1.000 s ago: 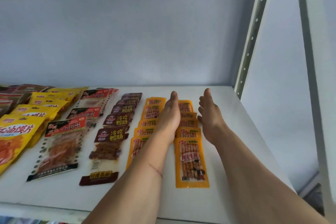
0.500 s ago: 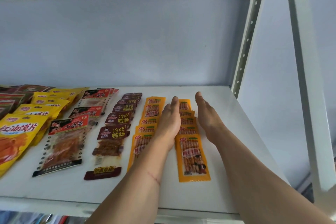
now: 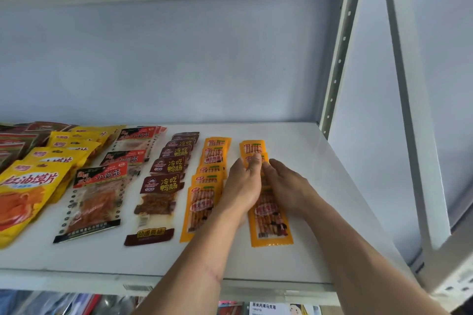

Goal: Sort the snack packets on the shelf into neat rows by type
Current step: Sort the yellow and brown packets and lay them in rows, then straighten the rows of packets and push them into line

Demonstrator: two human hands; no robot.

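Observation:
Two rows of small orange snack packets lie on the white shelf [image 3: 325, 186]. My left hand [image 3: 242, 188] and my right hand [image 3: 288, 186] both lie over the right orange row [image 3: 271, 222]. Left fingers and thumb pinch one orange packet [image 3: 253, 158] near the row's back. The right hand rests flat on the row, its fingertips meeting the left thumb. The left orange row [image 3: 212, 158] lies beside my left wrist, which partly covers its front packet.
Leftward run rows of dark brown packets [image 3: 166, 181], red-topped clear packets [image 3: 97, 199] and large yellow packets [image 3: 23, 192]. A perforated upright post [image 3: 337, 54] stands at the shelf's back right corner. More goods [image 3: 263, 308] show on the shelf below.
Both hands stood edge-on either side of the right orange row; now they have closed in on top of it, and the left fingers have curled onto a packet.

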